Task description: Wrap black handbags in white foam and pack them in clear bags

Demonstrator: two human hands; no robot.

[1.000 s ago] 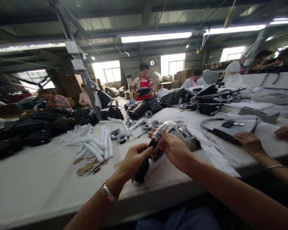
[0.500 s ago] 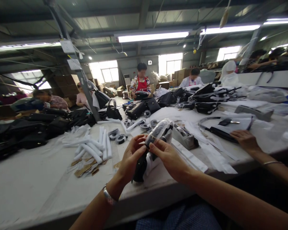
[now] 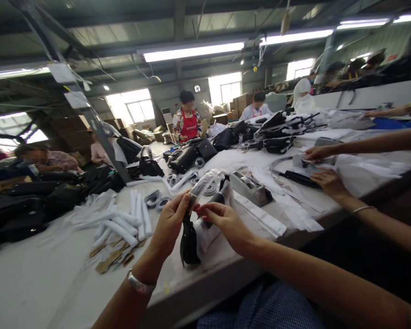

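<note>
A black handbag (image 3: 189,244) stands at the table's front edge, with white wrapping material (image 3: 207,235) against its side. Its arched handle (image 3: 208,179) is covered in clear plastic. My left hand (image 3: 169,221) grips the near-left end of this handle, thumb on top. Beside it, my right hand (image 3: 228,226) is closed in a pinch near the handle's base; what lies between those fingertips is too small to make out. Just beyond the bag sits a grey tape dispenser (image 3: 251,187).
White foam tubes (image 3: 119,224) and brown card scraps (image 3: 113,258) lie left. Coiled straps (image 3: 153,198) are behind them. A co-worker's hands (image 3: 329,180) handle another black strap at right. Black bags (image 3: 195,153) are piled at the back; white strips (image 3: 260,212) lie right of my bag.
My hands have moved apart: the left stays on the handle, while the right has drawn slightly down in a pinch. The view has swung right. The co-worker's second hand has come in.
</note>
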